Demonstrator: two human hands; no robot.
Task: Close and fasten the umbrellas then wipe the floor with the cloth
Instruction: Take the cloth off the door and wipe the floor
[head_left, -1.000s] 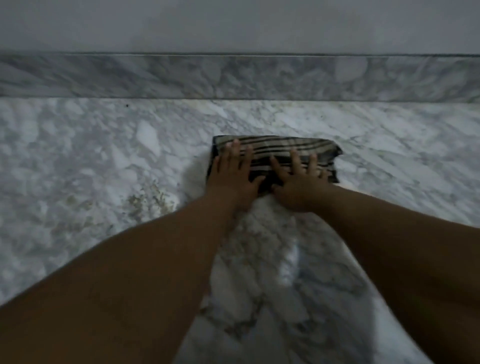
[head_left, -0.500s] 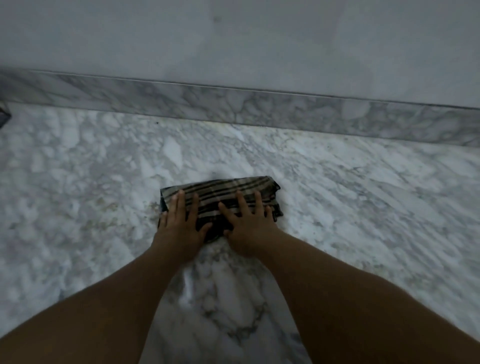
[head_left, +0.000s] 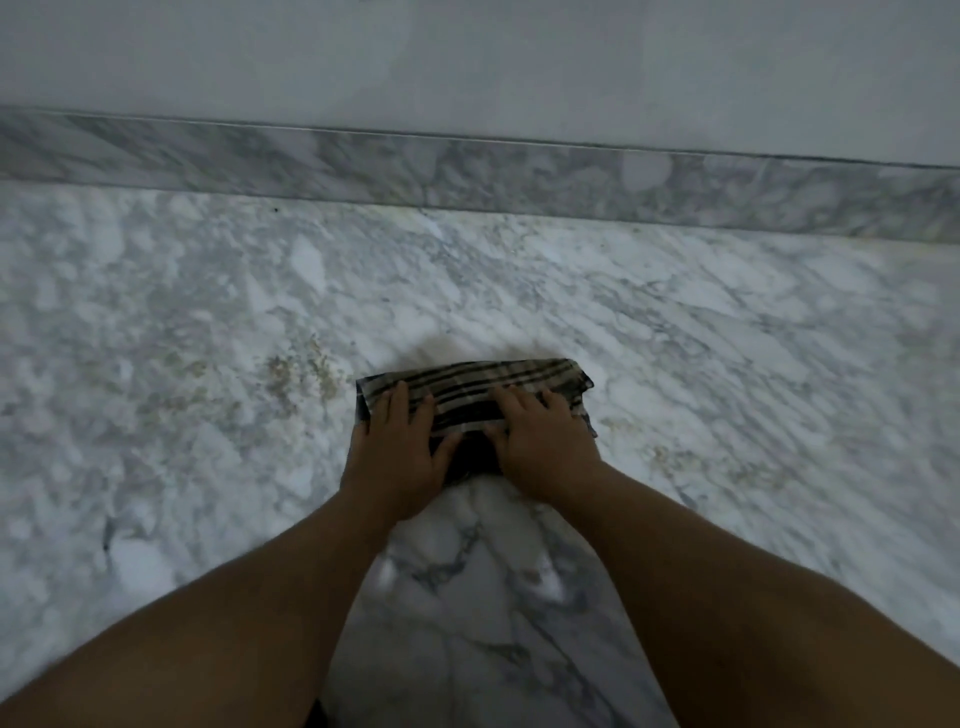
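Two broad surfaces fill most of what I see: the marble floor (head_left: 675, 338), white with grey veining, spreading from near me to the far side, and beyond it the plain pale wall (head_left: 467, 57) across the top. Between them a marble skirting (head_left: 519, 171) runs from left to right along the foot of the wall, slanting a little lower toward the right.

Both my bare forearms reach forward from the near edge, the left one from the near left, the right one from the near right, converging toward the middle of the floor.

On the floor, left of the cloth and a little farther away, lies a patch of brownish specks (head_left: 301, 369); a fainter scatter shows to the right of my right wrist.

The folded striped cloth (head_left: 483, 382), dark with pale bands, lies flat on the marble near the centre, well short of the skirting. My left hand (head_left: 400, 452) presses on its left end, fingers straight and spread. My right hand (head_left: 540, 441) presses on its right part, fingers likewise extended, flat on the fabric. Neither hand curls round the cloth; a dark strip of it shows between my thumbs.
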